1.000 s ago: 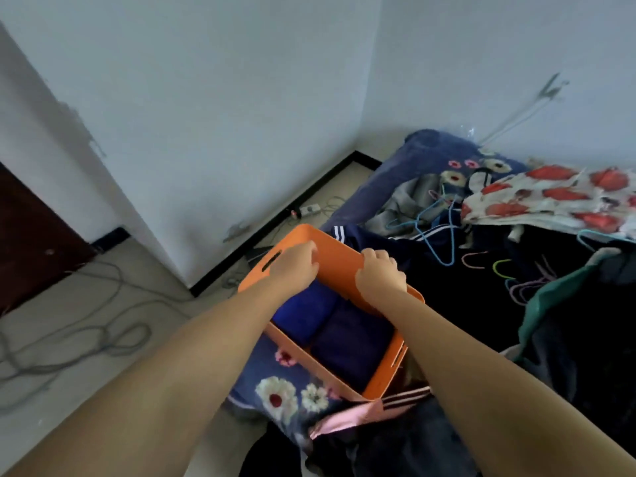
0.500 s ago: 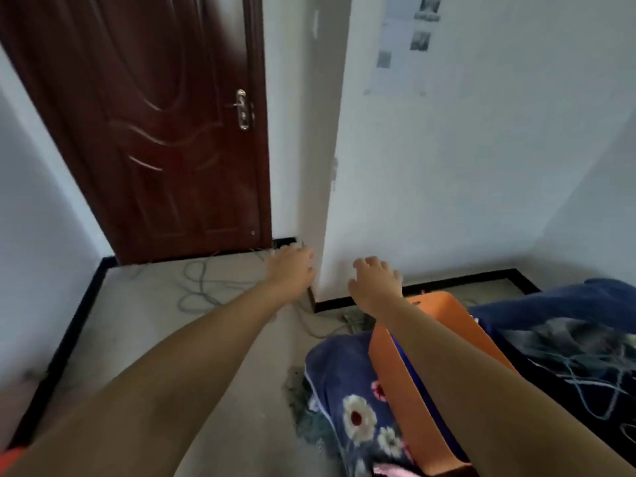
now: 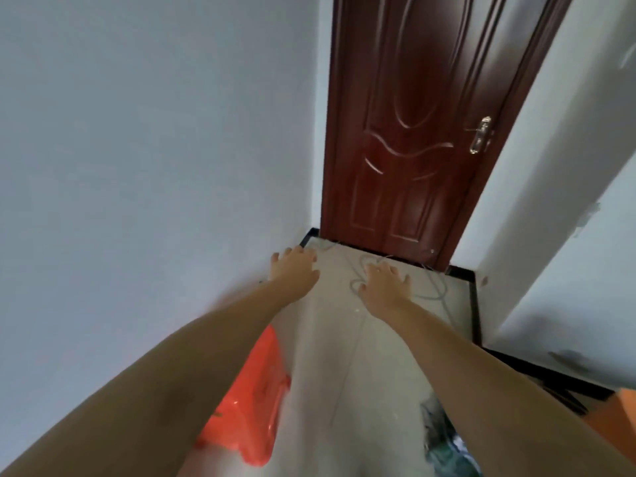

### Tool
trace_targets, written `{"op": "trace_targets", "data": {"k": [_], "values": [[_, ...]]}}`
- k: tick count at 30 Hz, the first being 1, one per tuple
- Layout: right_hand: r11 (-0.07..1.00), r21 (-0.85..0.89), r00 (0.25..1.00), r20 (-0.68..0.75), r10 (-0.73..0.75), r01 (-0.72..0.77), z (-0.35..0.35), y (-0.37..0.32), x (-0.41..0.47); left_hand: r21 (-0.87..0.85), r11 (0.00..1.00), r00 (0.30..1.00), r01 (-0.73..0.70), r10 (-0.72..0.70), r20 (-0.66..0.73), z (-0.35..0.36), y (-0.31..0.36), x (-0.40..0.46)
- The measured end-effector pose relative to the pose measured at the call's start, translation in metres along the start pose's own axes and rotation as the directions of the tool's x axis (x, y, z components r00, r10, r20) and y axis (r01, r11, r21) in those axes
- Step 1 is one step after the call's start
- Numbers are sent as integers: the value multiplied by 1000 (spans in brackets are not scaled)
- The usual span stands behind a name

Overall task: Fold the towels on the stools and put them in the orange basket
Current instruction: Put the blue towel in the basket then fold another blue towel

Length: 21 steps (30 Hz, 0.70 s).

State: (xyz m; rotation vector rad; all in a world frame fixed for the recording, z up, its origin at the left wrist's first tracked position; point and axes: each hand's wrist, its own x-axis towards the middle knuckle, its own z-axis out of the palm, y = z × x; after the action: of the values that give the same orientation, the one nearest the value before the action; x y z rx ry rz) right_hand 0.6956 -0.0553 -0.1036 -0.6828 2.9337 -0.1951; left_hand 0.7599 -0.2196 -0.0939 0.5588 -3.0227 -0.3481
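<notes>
Reaching ahead with both hands spread and holding nothing.
Left hand (image 3: 295, 270) and right hand (image 3: 382, 287) hover before the door (image 3: 413, 132); cables (image 3: 364, 270) near it could trip feet, and the stool (image 3: 254, 401) sits close underfoot.

Single head-worn wide-angle view.
It looks forward and down over both outstretched arms toward a door (image 3: 413, 132) at upper right.

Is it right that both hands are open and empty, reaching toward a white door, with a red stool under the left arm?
Not quite: the head view shows the door is dark reddish brown, not white. The left hand and right hand are open and empty, and the red stool sits under the left arm.
</notes>
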Motion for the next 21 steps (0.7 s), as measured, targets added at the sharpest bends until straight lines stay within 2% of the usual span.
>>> {"op": "trace_targets", "data": {"k": [6, 10, 15, 19, 21], "values": [[962, -6, 961, 26, -274, 274, 31, -152, -23, 23, 977, 976, 212, -211, -55, -32, -147, -86], [877, -11, 876, 40, -480, 481, 56, -246, -43, 0, 912, 910, 409, -408, -73, -42, -233, -154], [726, 2, 716, 162, -678, 687, 92, -344, -82, -53, 738, 736, 672, -674, -61, -38, -309, -249], [562, 13, 540, 263, -800, 827, 124, -397, -116, -117, 528, 527, 841, -849, -43, -26, -336, -325], [492, 22, 466, 289, -837, 870, 136, -414, -128, -133, 449, 448, 884, -893, -39, -18, -342, -353]]}}
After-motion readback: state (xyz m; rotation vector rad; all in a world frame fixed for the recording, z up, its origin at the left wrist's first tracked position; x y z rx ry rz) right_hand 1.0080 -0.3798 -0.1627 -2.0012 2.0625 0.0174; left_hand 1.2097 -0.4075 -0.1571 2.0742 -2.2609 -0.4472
